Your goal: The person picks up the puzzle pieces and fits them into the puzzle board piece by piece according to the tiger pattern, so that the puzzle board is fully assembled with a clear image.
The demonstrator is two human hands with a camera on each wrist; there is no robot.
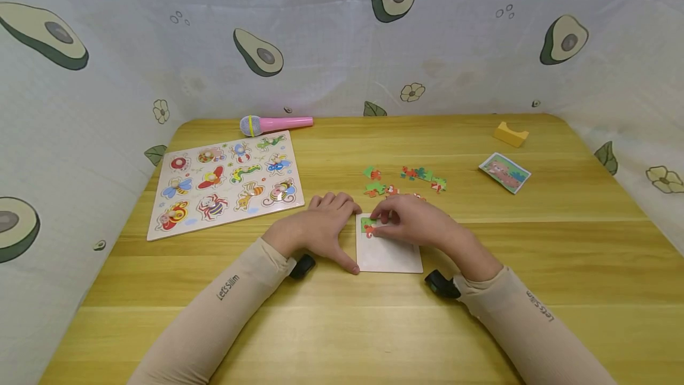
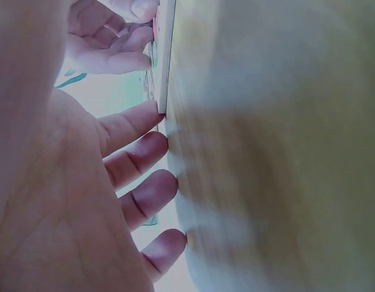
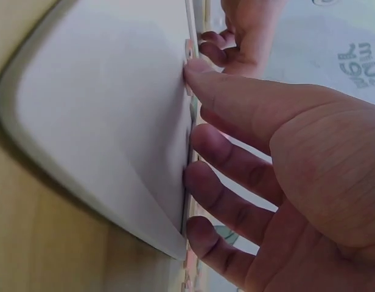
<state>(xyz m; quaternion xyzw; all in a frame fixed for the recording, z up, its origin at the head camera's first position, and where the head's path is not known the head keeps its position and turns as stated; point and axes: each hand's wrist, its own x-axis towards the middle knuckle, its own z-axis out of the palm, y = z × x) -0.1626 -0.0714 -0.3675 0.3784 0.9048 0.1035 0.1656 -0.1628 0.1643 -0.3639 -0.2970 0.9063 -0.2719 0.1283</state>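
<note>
A small white puzzle board (image 1: pixel 390 257) lies on the table between the two hands. My left hand (image 1: pixel 328 227) is spread along its left edge, the thumb at the near corner and a finger by the far corner. In the left wrist view one fingertip (image 2: pixel 152 111) touches the board's edge. My right hand (image 1: pixel 419 218) reaches over the board, thumb and forefinger on a green and orange puzzle piece (image 1: pixel 368 227) at its far left corner. Seen from the right wrist, the thumb (image 3: pixel 199 68) bears on that piece; the other fingers curve down to the board.
Several loose puzzle pieces (image 1: pixel 422 174) lie beyond the board. A picture card (image 1: pixel 504 172) and a yellow block (image 1: pixel 510 135) are at the right. At the left lie a knobbed insect puzzle (image 1: pixel 227 186) and a pink toy microphone (image 1: pixel 278 125). An avocado-print curtain (image 1: pixel 331 16) hangs behind.
</note>
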